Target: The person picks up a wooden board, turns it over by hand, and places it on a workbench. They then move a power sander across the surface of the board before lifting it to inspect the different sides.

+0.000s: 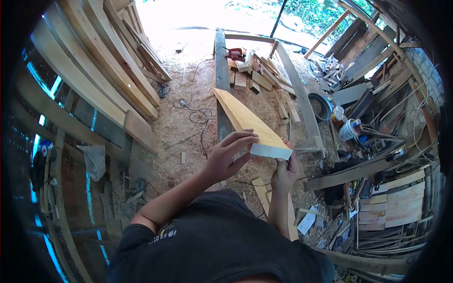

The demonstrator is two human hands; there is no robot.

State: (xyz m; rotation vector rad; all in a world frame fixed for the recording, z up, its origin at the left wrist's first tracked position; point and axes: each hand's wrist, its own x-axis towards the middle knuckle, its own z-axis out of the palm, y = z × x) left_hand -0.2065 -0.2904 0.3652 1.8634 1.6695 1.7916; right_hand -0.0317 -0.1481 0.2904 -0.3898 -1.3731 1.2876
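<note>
A pale yellow wooden board [252, 123] is held out in front of me, its cut near end toward my body and its far end narrowing away to the upper left. My left hand [231, 153] lies along the board's left edge, fingers bent over the top face and thumb lower by the end. Gripping the right corner of the near end is my right hand [285, 173], with the thumb under the end face and the fingers round the far side. Beneath the board's far end runs a dark wooden beam [222, 70].
Tall planks [118, 61] lean at the left. Offcuts [264, 78] and a red power tool [235, 54] lie ahead, by a loose cable [200, 113] on shavings. At right are a dark tub [321, 107], a white bucket [348, 129] and a bent-over person [347, 181].
</note>
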